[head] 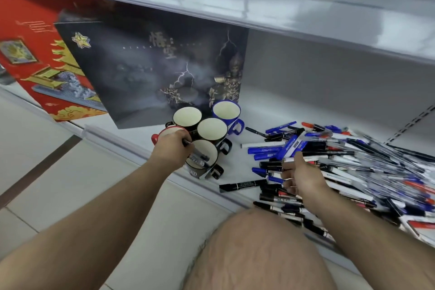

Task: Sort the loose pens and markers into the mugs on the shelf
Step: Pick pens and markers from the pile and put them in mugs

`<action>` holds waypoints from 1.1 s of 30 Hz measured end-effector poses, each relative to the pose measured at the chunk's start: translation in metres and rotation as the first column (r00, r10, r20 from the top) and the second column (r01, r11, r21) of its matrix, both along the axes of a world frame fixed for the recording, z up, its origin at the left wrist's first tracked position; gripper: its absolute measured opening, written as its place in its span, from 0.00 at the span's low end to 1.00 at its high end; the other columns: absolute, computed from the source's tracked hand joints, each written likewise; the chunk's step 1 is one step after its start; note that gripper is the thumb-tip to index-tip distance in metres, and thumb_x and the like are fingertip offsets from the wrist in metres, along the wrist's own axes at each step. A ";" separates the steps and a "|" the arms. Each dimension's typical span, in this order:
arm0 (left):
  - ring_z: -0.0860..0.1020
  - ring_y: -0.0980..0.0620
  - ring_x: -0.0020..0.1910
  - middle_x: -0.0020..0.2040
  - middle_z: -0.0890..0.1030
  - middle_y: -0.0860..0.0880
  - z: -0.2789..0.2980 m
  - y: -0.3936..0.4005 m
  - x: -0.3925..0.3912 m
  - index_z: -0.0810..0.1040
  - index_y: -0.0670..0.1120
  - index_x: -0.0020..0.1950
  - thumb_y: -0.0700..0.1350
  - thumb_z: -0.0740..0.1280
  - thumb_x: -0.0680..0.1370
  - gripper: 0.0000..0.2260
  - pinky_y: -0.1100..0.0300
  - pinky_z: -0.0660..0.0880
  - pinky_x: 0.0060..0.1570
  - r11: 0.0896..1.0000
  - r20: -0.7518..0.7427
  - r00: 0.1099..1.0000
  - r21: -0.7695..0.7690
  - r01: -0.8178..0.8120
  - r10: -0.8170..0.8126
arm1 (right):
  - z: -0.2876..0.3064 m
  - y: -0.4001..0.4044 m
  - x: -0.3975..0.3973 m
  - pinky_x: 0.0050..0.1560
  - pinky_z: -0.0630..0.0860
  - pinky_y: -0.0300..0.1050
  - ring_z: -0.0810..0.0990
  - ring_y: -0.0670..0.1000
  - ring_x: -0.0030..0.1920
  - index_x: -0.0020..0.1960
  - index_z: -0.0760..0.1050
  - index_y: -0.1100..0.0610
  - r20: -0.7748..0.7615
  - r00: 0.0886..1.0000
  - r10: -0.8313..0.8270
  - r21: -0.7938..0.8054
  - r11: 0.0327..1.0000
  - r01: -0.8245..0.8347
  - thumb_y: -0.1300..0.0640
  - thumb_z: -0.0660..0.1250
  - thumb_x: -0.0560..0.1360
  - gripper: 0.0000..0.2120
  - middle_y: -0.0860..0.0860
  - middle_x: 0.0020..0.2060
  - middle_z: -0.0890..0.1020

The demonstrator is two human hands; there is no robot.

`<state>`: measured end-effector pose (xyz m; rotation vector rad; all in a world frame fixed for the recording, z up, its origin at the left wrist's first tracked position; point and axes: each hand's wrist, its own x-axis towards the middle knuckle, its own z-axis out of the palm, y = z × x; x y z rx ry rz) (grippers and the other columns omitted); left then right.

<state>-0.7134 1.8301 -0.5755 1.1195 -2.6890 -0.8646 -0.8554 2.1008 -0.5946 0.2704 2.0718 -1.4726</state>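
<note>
The left hand [173,146] pinches a black marker [188,143] over the nearest mug [202,160], which already holds at least one marker. The other mugs [211,128] look empty. The right hand [300,175], fingers curled, reaches into the pile [341,162] on the shelf [270,106]; whether it grips anything is unclear. Judging by the pile, sorting has barely started.

Little lettering on this shelf comes through clearly.
The dark box [150,73] behind the mugs shows "BLACK" in small pale capitals beside two large Chinese characters, 悟空. Print on the markers [242,185] and on the front mug [200,167] is too blurred to read.
</note>
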 end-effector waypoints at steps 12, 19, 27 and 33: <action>0.75 0.44 0.57 0.62 0.73 0.41 -0.027 0.002 -0.018 0.72 0.54 0.71 0.53 0.66 0.77 0.22 0.54 0.73 0.59 0.993 0.295 0.951 -0.043 0.112 -0.095 | -0.007 0.016 -0.003 0.32 0.72 0.46 0.75 0.54 0.33 0.51 0.78 0.61 0.066 0.998 0.003 0.036 0.999 -0.006 0.41 0.52 0.83 0.26 0.57 0.37 0.80; 0.72 0.39 0.61 0.69 0.60 0.42 0.019 0.055 -0.028 0.63 0.56 0.74 0.60 0.71 0.72 0.34 0.46 0.75 0.52 0.894 0.215 0.969 -0.401 0.199 -0.120 | 0.002 0.051 -0.002 0.35 0.72 0.47 0.76 0.53 0.34 0.51 0.78 0.60 0.027 1.000 0.013 0.090 0.996 -0.015 0.42 0.53 0.83 0.25 0.55 0.37 0.80; 0.67 0.44 0.68 0.72 0.63 0.46 -0.029 0.167 -0.080 0.62 0.54 0.75 0.59 0.66 0.76 0.31 0.49 0.68 0.63 0.688 0.289 0.725 -0.236 0.686 -0.625 | 0.002 0.098 0.001 0.43 0.73 0.45 0.78 0.50 0.42 0.61 0.75 0.56 -0.116 0.923 0.368 0.398 0.869 -0.296 0.41 0.57 0.82 0.20 0.50 0.46 0.80; 0.55 0.45 0.77 0.79 0.54 0.48 -0.078 0.190 -0.098 0.57 0.57 0.77 0.65 0.64 0.74 0.35 0.44 0.58 0.72 0.564 0.449 0.555 -0.129 0.816 -0.700 | -0.052 0.159 -0.005 0.76 0.48 0.60 0.47 0.57 0.79 0.80 0.46 0.49 0.063 0.483 0.873 0.875 0.185 -0.448 0.35 0.60 0.77 0.40 0.54 0.80 0.46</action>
